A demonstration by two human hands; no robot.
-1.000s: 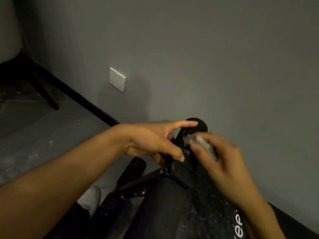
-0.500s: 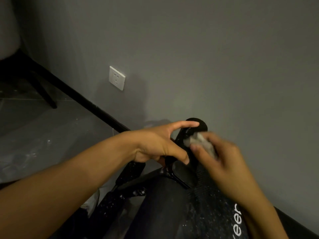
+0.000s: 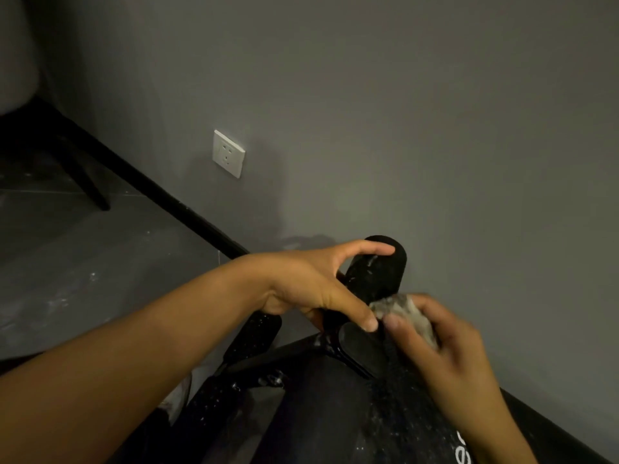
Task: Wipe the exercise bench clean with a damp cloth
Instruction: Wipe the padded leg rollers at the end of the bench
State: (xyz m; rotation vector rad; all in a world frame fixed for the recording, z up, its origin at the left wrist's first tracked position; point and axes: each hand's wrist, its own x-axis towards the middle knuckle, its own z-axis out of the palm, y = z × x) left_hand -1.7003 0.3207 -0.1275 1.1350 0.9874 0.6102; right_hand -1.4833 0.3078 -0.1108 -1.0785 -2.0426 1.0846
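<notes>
The black exercise bench (image 3: 351,413) fills the lower middle, its surface speckled with pale dust. A black foam roller (image 3: 378,272) stands up at the bench's far end, close to the wall. My left hand (image 3: 318,283) grips this roller, index finger over its top and thumb along its near side. My right hand (image 3: 435,336) holds a crumpled grey damp cloth (image 3: 398,311) and presses it against the lower part of the roller, just beside my left thumb.
A grey wall (image 3: 402,128) runs right behind the bench, with a white socket (image 3: 228,154) and a black skirting board (image 3: 150,189). A second foam roller (image 3: 254,339) hangs lower left. A chair leg (image 3: 83,182) stands far left on the dusty grey floor.
My right hand has slid the cloth down the roller, from near its top toward its base. My left hand keeps its grip on the roller. The camera has shifted slightly.
</notes>
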